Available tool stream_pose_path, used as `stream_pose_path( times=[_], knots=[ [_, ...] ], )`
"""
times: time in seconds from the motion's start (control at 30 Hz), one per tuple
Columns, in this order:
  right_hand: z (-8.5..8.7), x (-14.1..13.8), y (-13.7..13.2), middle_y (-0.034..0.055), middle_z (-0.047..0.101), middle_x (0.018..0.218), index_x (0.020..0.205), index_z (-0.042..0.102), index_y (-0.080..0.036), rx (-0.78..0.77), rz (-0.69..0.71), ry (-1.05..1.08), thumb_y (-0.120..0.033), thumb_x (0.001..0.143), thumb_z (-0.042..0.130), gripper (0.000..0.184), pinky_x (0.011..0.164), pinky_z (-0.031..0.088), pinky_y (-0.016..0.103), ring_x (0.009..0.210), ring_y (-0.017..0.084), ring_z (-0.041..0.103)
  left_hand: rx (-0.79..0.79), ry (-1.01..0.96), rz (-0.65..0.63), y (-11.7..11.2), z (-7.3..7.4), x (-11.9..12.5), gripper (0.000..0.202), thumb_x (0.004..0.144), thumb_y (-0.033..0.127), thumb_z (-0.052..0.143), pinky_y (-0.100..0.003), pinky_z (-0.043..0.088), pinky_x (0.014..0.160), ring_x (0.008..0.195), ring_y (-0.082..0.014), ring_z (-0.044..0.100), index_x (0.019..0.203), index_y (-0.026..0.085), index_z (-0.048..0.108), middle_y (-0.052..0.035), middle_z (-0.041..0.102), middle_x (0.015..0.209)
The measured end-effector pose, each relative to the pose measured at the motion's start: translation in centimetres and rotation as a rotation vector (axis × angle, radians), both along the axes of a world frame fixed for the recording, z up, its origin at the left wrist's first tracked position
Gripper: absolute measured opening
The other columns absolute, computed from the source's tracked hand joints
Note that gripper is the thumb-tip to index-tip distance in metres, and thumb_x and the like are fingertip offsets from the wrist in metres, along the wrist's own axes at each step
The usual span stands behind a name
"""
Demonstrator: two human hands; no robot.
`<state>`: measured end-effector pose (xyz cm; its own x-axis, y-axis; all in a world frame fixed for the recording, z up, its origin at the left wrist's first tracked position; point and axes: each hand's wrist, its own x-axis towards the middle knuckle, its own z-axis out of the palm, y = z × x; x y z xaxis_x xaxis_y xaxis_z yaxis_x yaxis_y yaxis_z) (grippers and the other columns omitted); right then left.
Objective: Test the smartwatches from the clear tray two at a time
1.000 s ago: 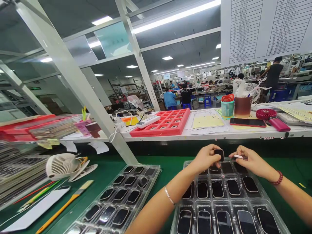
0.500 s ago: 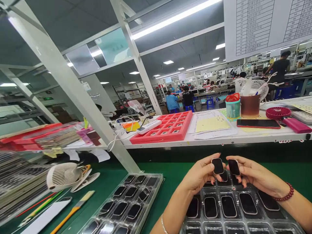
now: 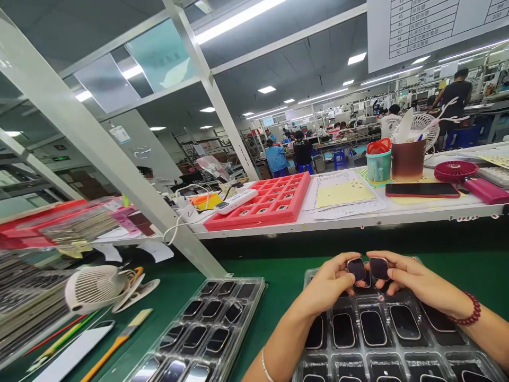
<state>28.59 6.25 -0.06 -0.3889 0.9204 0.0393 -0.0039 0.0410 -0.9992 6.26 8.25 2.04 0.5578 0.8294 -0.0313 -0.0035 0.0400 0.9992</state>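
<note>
My left hand (image 3: 332, 278) pinches one smartwatch body (image 3: 357, 269) with a dark screen and a pale metal rim. Close beside it, my right hand (image 3: 409, 273) grips a second smartwatch body (image 3: 379, 268), its screen facing me. Both are held just above the back of a clear plastic tray (image 3: 310, 275). Several more watch bodies, such as this one (image 3: 373, 328), lie screen up in the tray's pockets. My hands and forearms cover part of the tray's back row and its right side.
A second clear tray (image 3: 258, 291) of watch bodies stands to the left. Beyond it are a brush (image 3: 119, 342) and a white fan (image 3: 95, 286). Across the back runs a shelf (image 3: 338, 223) with a red compartment tray (image 3: 296, 207), papers, a phone (image 3: 422, 190) and cups.
Both watch bodies have tilted, so their screens now look greyer and the right one appears wider. The whole view has shifted slightly. Each hand still holds its watch body.
</note>
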Motion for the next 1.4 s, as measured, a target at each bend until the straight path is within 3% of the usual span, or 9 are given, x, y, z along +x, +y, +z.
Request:
stream_pose_path(
  times=[0.13,0.3,0.47,0.6,0.83,1.0,1.4],
  knots=[
    [0.01,-0.1,0.05,0.0054,0.066,0.098,0.13,0.053,-0.022,0.065,-0.006,-0.064,-0.027,0.084,0.054,0.045,0.063,0.054,0.031,0.077,0.018,0.063,0.014,0.065,0.015,-0.05,0.18,0.22,0.047,0.074,0.01,0.057,-0.024,0.044,0.063,0.083,-0.0168,0.067,0.121,0.014,0.055,-0.0087,0.066,0.101],
    [-0.04,0.01,0.02,0.0058,0.065,0.103,0.126,0.053,-0.022,0.096,0.005,-0.09,-0.024,0.086,0.054,0.04,0.062,0.052,0.029,0.078,0.017,0.062,0.038,0.094,0.015,-0.2,0.29,0.27,0.042,0.074,0.011,0.056,-0.023,0.043,0.062,0.081,-0.0169,0.067,0.116,0.015,0.058,-0.0068,0.068,0.096],
    [0.15,0.24,-0.04,0.0075,0.066,0.107,0.114,0.058,-0.021,0.131,-0.003,-0.092,-0.033,0.09,0.054,0.028,0.063,0.051,0.03,0.076,0.017,0.062,0.067,0.093,0.009,-0.24,0.28,0.25,0.034,0.081,0.029,0.06,-0.023,0.042,0.058,0.074,-0.0168,0.068,0.112,0.014,0.062,-0.0076,0.069,0.093],
    [0.45,0.27,-0.12,0.0047,0.068,0.09,0.099,0.063,-0.019,0.123,-0.028,-0.097,-0.043,0.092,0.05,0.028,0.059,0.049,0.029,0.062,0.014,0.058,0.063,0.078,0.028,-0.3,0.43,0.27,0.032,0.083,0.039,0.058,-0.023,0.04,0.054,0.065,-0.0145,0.066,0.101,0.014,0.066,-0.0069,0.07,0.087],
    [0.24,0.09,-0.38,0.0051,0.065,0.101,0.111,0.057,-0.022,0.143,-0.023,-0.094,-0.034,0.086,0.058,0.028,0.065,0.05,0.031,0.072,0.016,0.059,0.014,0.029,0.031,-0.36,0.35,0.29,0.041,0.069,0.023,0.073,-0.022,0.042,0.059,0.074,-0.0155,0.065,0.108,0.015,0.062,-0.0056,0.069,0.087],
    [0.02,-0.01,-0.31,0.0044,0.065,0.095,0.108,0.058,-0.02,0.123,-0.023,-0.129,-0.036,0.091,0.054,0.024,0.057,0.049,0.028,0.066,0.013,0.058,-0.003,-0.013,0.041,-0.48,0.54,0.39,0.029,0.072,0.029,0.072,-0.023,0.042,0.058,0.062,-0.0121,0.062,0.095,0.014,0.065,-0.0066,0.071,0.083],
    [0.32,-0.22,-0.52,0.0037,0.064,0.092,0.104,0.056,-0.02,0.128,-0.017,-0.144,-0.035,0.09,0.053,0.021,0.061,0.048,0.03,0.064,0.013,0.057,0.001,-0.03,0.033,-0.6,0.75,0.61,0.023,0.072,0.023,0.069,-0.024,0.047,0.06,0.06,-0.0112,0.06,0.092,0.014,0.064,-0.0051,0.07,0.079]
  ],
)
